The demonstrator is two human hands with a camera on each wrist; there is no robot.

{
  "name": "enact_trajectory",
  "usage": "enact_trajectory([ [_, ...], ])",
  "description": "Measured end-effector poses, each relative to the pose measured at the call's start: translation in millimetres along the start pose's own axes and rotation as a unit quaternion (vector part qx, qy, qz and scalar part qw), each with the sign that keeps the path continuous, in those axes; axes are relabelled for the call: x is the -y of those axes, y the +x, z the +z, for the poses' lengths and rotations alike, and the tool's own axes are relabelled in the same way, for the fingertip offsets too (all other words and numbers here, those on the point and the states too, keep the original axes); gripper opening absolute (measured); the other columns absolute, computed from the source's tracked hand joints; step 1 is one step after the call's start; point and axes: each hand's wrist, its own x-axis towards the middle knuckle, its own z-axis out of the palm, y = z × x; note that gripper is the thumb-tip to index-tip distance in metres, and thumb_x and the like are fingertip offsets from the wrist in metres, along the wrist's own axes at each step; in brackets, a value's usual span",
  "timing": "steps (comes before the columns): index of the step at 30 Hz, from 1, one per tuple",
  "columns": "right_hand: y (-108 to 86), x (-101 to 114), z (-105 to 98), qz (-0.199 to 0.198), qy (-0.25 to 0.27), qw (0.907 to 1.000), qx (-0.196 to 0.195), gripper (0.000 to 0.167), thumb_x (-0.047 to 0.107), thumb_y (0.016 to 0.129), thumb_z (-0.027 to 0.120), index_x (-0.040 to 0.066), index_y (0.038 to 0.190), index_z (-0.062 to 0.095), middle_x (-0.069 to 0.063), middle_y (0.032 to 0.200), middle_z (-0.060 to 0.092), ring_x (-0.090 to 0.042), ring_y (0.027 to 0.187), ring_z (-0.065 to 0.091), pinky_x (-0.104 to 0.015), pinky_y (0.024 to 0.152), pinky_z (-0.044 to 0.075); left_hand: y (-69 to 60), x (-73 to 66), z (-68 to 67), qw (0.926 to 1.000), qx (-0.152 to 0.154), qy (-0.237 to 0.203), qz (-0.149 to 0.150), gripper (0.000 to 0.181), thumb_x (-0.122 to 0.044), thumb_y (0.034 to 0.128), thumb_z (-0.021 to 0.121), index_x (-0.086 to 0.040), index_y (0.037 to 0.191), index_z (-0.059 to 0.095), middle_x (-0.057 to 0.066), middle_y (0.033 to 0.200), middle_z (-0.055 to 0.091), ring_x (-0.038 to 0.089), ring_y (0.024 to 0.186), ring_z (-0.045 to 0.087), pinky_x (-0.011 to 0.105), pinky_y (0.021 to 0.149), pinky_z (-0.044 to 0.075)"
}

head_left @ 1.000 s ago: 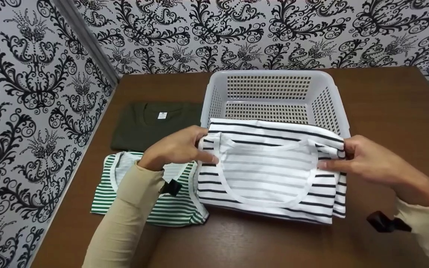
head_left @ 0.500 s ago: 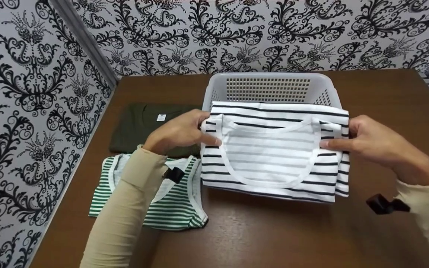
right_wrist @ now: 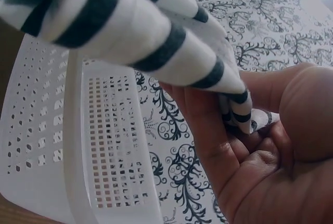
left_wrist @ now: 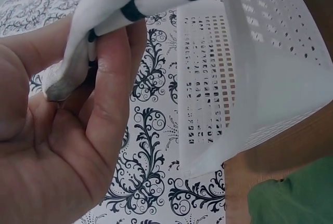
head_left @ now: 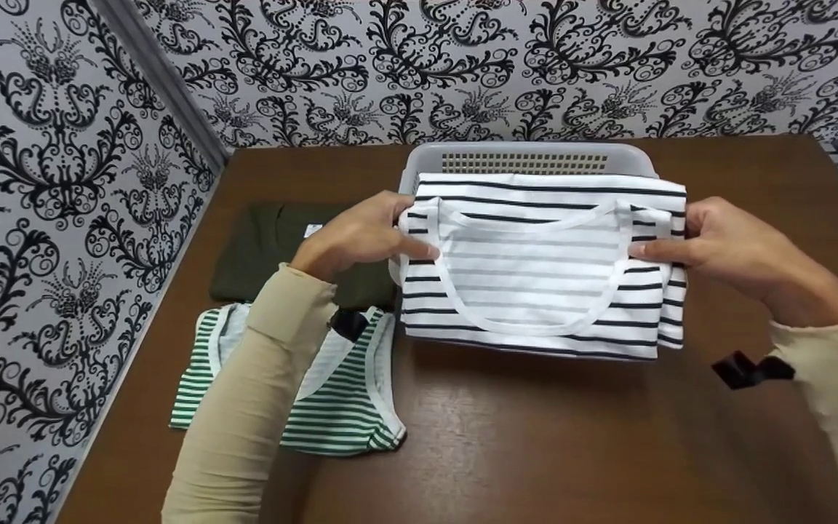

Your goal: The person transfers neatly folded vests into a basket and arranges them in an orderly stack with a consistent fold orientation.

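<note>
A folded white shirt with black stripes [head_left: 535,284] hangs level between both hands, over the near part of a white plastic basket [head_left: 528,156]. Its wide white neckline faces up. My left hand [head_left: 364,236] pinches the shirt's left edge, thumb on top by the neckline. On the opposite edge my right hand [head_left: 735,251] pinches it the same way. In the left wrist view the curled fingers [left_wrist: 112,83] hold a fold of the cloth above the perforated basket wall [left_wrist: 208,78]. Curled fingers [right_wrist: 208,130] grip striped cloth in the right wrist view too. The shirt hides most of the basket's inside.
A folded dark green shirt [head_left: 252,255] lies left of the basket on the brown table [head_left: 521,437]. Nearer me is a folded green-striped top [head_left: 346,407], partly under my left forearm. Patterned walls [head_left: 477,73] stand behind and to the left.
Both hands have carried the black-striped shirt away from me and up in the view, so it now covers much more of the basket. The grip looks the same.
</note>
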Motion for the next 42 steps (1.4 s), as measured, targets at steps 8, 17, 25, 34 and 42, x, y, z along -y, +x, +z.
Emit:
enact_trajectory([
  [8,16.8,-0.6,-6.7,0.029,0.046,0.9985,-0.003,0.039,0.036,0.093,0.069,0.001,0.109,0.068,0.003,0.088,0.075,-0.011,0.086,0.067,-0.022,0.078,0.05,13.3,-1.4,-8.9,0.999,-0.004,-0.033,-0.029,0.032,-0.011,0.0854,0.076,-0.018,0.115,0.067,0.006,0.106,0.072,0.024,0.093,0.068,0.042,0.084,0.056],
  [17,31.6,-6.1,-10.2,0.048,0.054,0.9973,-0.011,0.041,0.04,0.091,0.071,0.003,0.108,0.068,0.005,0.087,0.074,-0.011,0.086,0.066,-0.023,0.078,0.049,29.6,0.3,-10.9,0.9977,-0.017,-0.06,-0.026,0.034,-0.01,0.0858,0.075,-0.014,0.118,0.066,0.007,0.103,0.073,0.024,0.092,0.07,0.04,0.082,0.058],
  [25,42.6,-11.4,-10.7,0.053,0.09,0.9945,-0.002,0.049,0.043,0.092,0.069,0.0,0.116,0.063,0.002,0.09,0.074,-0.017,0.084,0.07,-0.03,0.077,0.055,43.4,2.8,-11.7,0.9952,-0.038,-0.079,-0.044,0.033,-0.008,0.0866,0.075,-0.013,0.118,0.066,0.009,0.105,0.072,0.025,0.093,0.07,0.036,0.081,0.058],
  [34,53.2,-18.0,-8.7,0.049,0.194,0.9796,0.014,0.032,0.025,0.096,0.066,0.001,0.116,0.06,0.0,0.09,0.074,-0.017,0.081,0.072,-0.032,0.074,0.059,49.6,4.9,-10.2,0.9913,-0.046,-0.108,-0.06,0.035,-0.007,0.0889,0.071,-0.012,0.123,0.065,0.012,0.111,0.069,0.027,0.096,0.07,0.038,0.081,0.059],
  [42,58.1,-22.6,-10.0,0.048,0.181,0.9823,0.0,0.047,0.029,0.095,0.068,-0.002,0.128,0.054,0.004,0.09,0.074,-0.014,0.08,0.072,-0.031,0.073,0.059,56.2,3.0,-8.1,0.9926,-0.052,-0.093,-0.058,0.032,-0.006,0.0893,0.07,-0.012,0.121,0.065,0.011,0.11,0.069,0.026,0.096,0.069,0.037,0.081,0.059],
])
